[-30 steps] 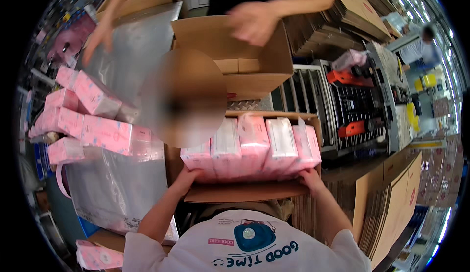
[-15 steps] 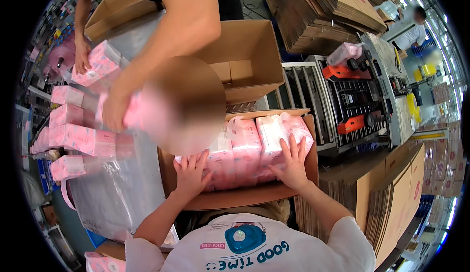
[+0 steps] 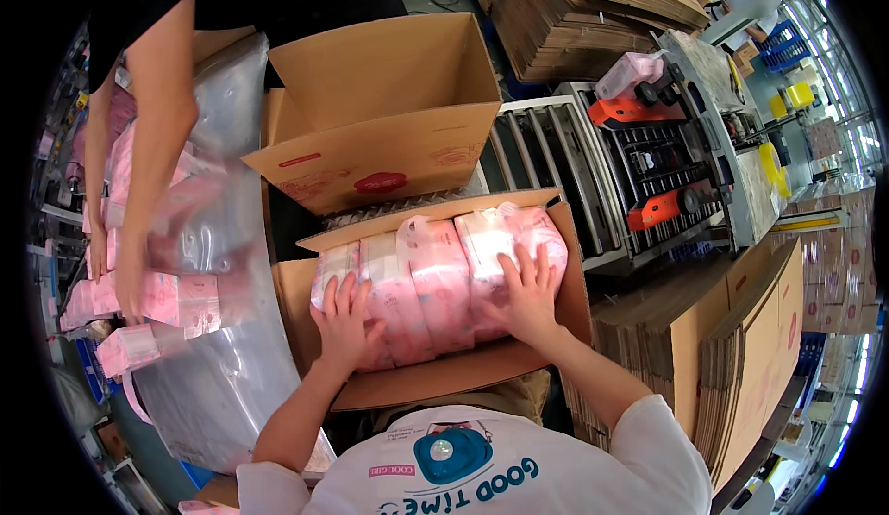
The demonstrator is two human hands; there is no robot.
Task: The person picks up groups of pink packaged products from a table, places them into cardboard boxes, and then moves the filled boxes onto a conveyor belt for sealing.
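Several pink-and-white plastic-wrapped packs point(image 3: 436, 274), which look like tissue packs, stand in a tight row inside an open cardboard box point(image 3: 426, 387) in front of me. My left hand point(image 3: 341, 323) rests with spread fingers on the left end of the row. On the right-hand packs lies my right hand point(image 3: 524, 295), its fingers stretched apart. Both hands touch the wrapping, and neither is closed around a pack. The lower parts of the packs are hidden in the box.
An open empty carton point(image 3: 380, 135) stands beyond the box. At left, a co-worker's hands point(image 3: 130, 279) reach over loose pink packs point(image 3: 176, 300) by a shiny metal table point(image 3: 222, 376). A roller conveyor point(image 3: 546, 158) and flattened cartons point(image 3: 750, 339) lie at right.
The co-worker's arm has swung away leftward from above my box to the loose packs, exposing the far carton and the row's left end. My hands remain on the packs.
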